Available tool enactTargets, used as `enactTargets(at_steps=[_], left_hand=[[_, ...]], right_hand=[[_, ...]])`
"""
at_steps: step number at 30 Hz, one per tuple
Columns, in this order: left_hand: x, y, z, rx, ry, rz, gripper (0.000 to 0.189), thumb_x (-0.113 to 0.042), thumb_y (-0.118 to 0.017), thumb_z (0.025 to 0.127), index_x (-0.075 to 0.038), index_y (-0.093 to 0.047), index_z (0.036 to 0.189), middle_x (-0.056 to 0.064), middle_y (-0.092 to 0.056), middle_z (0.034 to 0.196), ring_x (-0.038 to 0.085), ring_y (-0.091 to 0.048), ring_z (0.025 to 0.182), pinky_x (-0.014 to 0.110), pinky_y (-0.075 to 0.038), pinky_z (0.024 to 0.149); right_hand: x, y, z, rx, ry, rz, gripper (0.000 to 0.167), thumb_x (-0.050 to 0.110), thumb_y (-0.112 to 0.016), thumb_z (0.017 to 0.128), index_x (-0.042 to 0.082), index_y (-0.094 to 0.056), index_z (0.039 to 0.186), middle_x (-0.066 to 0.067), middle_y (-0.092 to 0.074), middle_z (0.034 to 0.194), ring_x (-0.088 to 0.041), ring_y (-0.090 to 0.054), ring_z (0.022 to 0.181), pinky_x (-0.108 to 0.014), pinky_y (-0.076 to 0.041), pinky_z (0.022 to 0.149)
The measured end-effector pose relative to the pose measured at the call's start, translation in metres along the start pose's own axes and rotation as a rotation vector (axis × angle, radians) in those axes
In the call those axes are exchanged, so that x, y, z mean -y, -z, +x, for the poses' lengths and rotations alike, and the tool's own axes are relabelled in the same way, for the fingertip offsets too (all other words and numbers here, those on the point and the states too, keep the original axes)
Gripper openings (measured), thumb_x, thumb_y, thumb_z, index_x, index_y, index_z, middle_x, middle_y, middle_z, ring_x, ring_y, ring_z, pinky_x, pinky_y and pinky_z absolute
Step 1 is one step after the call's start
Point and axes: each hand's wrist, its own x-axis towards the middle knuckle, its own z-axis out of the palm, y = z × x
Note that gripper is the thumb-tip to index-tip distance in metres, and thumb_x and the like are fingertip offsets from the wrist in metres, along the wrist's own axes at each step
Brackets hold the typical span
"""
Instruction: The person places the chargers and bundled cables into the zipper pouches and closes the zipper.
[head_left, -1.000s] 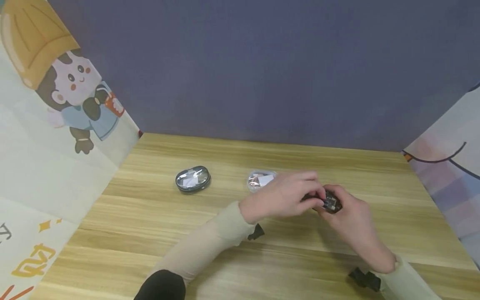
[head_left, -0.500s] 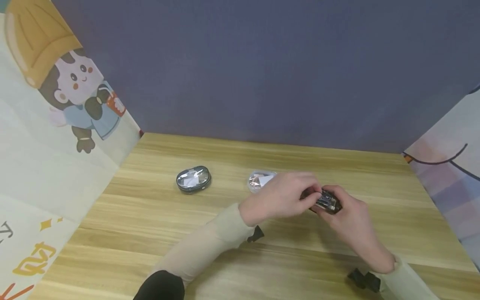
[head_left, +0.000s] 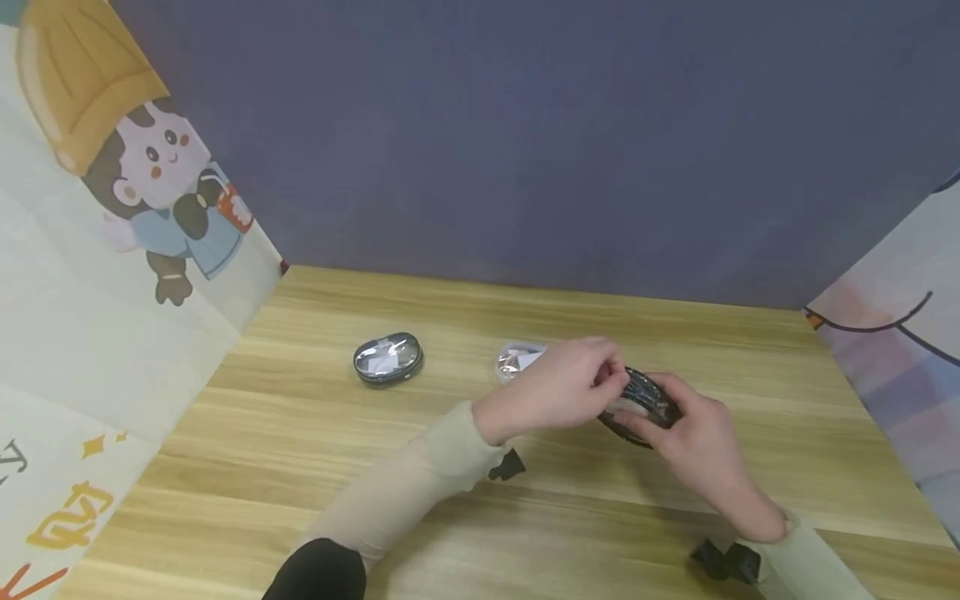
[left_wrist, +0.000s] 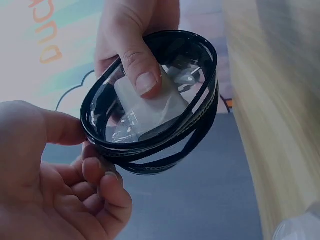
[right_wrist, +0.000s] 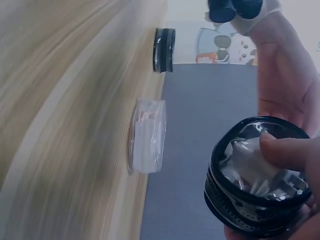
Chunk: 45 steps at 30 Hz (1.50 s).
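A small oval zip pouch (head_left: 651, 398) with black trim and see-through faces is held tilted above the wooden table. My right hand (head_left: 701, 429) grips its far end, the thumb pressing on the clear face over a white packet (left_wrist: 155, 107) inside. At the pouch's other end, my left hand (head_left: 564, 390) pinches the black edge by the zipper (left_wrist: 200, 117) between thumb and finger. The left hand's remaining fingers are curled under, as the left wrist view shows. In the right wrist view the right thumb (right_wrist: 287, 152) crosses the clear top; other right-hand fingers are partly hidden beneath the pouch.
On the table (head_left: 322, 467) lie a second black-trimmed pouch (head_left: 388, 360) at left and a white-trimmed clear pouch (head_left: 514, 360), partly covered by my left hand. A blue-grey partition (head_left: 510, 150) stands behind. Printed sheets (head_left: 112, 350) flank the sides.
The pouch has turned so more of its clear face and side shows. My left hand has shifted slightly left along its edge, and my right thumb now extends over the face.
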Motion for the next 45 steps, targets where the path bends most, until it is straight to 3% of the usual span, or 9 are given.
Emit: enactTargets(at_steps=[8, 19, 27, 34, 38, 45], left_hand=[[0.002, 0.002, 0.001, 0.047, 0.189, -0.163, 0.014, -0.024, -0.058, 0.101, -0.014, -0.067, 0.103, -0.010, -0.061, 0.080, 0.005, -0.055, 0.064, 0.018, -0.047, 0.056], [0.015, 0.006, -0.008, 0.006, 0.263, -0.249, 0.017, -0.026, -0.060, 0.101, -0.014, -0.070, 0.106, -0.010, -0.063, 0.088, 0.006, -0.059, 0.078, 0.019, -0.050, 0.068], [0.025, 0.006, -0.014, -0.018, 0.229, -0.323, 0.015, -0.024, -0.061, 0.099, -0.013, -0.071, 0.101, -0.009, -0.065, 0.084, 0.007, -0.060, 0.072, 0.022, -0.052, 0.064], [0.034, 0.005, -0.020, 0.039, 0.179, -0.388, 0.011, -0.019, -0.060, 0.099, -0.012, -0.068, 0.096, -0.006, -0.065, 0.079, 0.010, -0.060, 0.064, 0.025, -0.055, 0.057], [0.039, 0.003, -0.025, 0.063, 0.115, -0.366, 0.011, -0.018, -0.058, 0.101, -0.013, -0.066, 0.095, -0.001, -0.066, 0.080, 0.010, -0.058, 0.064, 0.024, -0.053, 0.057], [0.043, 0.002, -0.028, 0.184, 0.047, -0.313, 0.022, -0.024, -0.043, 0.108, -0.015, -0.057, 0.093, -0.004, -0.057, 0.070, 0.008, -0.052, 0.056, 0.023, -0.047, 0.053]], right_hand=[[-0.001, 0.001, 0.002, 0.079, -0.088, 0.062, 0.043, 0.013, -0.090, 0.072, 0.009, -0.070, 0.109, -0.007, -0.073, 0.088, -0.010, -0.063, 0.068, -0.018, -0.048, 0.052], [-0.003, 0.003, 0.002, 0.038, -0.081, 0.040, 0.041, 0.010, -0.092, 0.068, 0.007, -0.071, 0.103, -0.009, -0.074, 0.086, -0.009, -0.065, 0.070, -0.013, -0.049, 0.056], [0.001, 0.005, 0.002, 0.051, -0.091, 0.042, 0.040, 0.013, -0.093, 0.068, 0.009, -0.071, 0.101, -0.007, -0.074, 0.085, -0.010, -0.064, 0.068, -0.014, -0.048, 0.055], [0.001, 0.002, 0.001, 0.117, -0.100, 0.059, 0.040, 0.014, -0.092, 0.068, 0.011, -0.070, 0.101, -0.005, -0.073, 0.086, -0.009, -0.064, 0.067, -0.020, -0.051, 0.052], [0.000, 0.000, 0.002, 0.152, -0.093, 0.081, 0.040, 0.015, -0.092, 0.069, 0.013, -0.069, 0.102, -0.002, -0.073, 0.086, -0.008, -0.064, 0.068, -0.021, -0.052, 0.054], [0.001, 0.002, 0.008, 0.225, -0.120, 0.159, 0.041, 0.020, -0.090, 0.074, 0.011, -0.069, 0.108, 0.000, -0.072, 0.089, -0.009, -0.065, 0.072, -0.024, -0.054, 0.059]])
